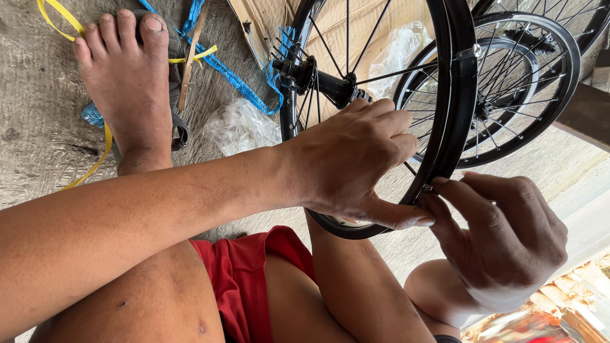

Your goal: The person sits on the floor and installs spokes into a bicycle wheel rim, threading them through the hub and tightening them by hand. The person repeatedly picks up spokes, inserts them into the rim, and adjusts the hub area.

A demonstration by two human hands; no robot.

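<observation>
A black bicycle wheel rim [459, 95] with thin spokes and a black hub [318, 79] stands in front of me. My left hand [356, 159] reaches across the spokes, its thumb pressed against the rim's inner edge near the bottom. My right hand [502, 235] pinches a small metal spoke nipple [427, 187] at the rim, fingertips meeting my left thumb. The nipple is mostly hidden by the fingers.
A second black wheel [540, 76] lies behind the first. My bare foot [127, 82] rests on the concrete floor [38, 127] among yellow and blue plastic straps [235, 79], crumpled clear plastic [238, 127] and cardboard [267, 19]. Red shorts [244, 279] cover my lap.
</observation>
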